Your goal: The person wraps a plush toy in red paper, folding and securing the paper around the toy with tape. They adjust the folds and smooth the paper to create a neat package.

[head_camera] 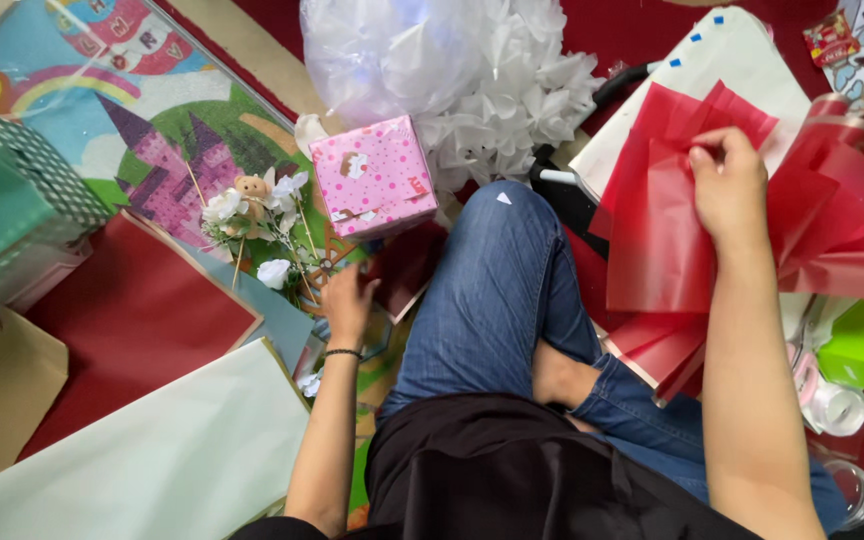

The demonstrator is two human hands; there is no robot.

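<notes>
right hand [730,185] is pinching red tissue [664,215], right of knee [512,230] | left hand [349,300], fingers curled, grip unclear, is reaching flower sprig [262,225] left of knee | sheets loose, pink box [375,177] already wrapped

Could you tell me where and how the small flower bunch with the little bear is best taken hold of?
Probably by the thin stems below the white blooms, coming from the person's side, where the left hand already lies at their lower ends. The flower bunch lies flat on the play mat; the blooms and bear look crushable.
</notes>
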